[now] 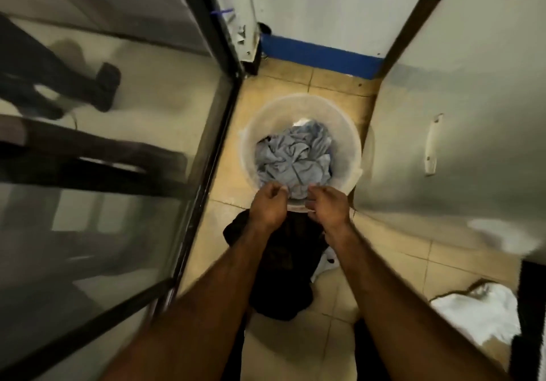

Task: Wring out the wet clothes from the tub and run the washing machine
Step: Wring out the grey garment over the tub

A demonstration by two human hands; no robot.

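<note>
A round translucent tub point(348, 132) stands on the tiled floor in a narrow gap. Crumpled grey-blue wet clothes point(291, 159) fill its bottom, with a bit of white cloth at the far side. My left hand point(267, 206) and my right hand point(329, 207) hover close together over the tub's near rim. The fingers of both are curled right at the edge of the clothes. Motion blur hides whether they pinch any fabric. A large white-grey appliance body point(461, 99) with a pale handle point(431, 144) rises on the right.
A black-framed glass panel point(118, 144) closes off the left side. A dark garment point(283, 277) lies on the floor beneath my forearms. White cloth point(478, 312) lies at the lower right. A wall with a blue baseboard point(319, 55) ends the gap behind the tub.
</note>
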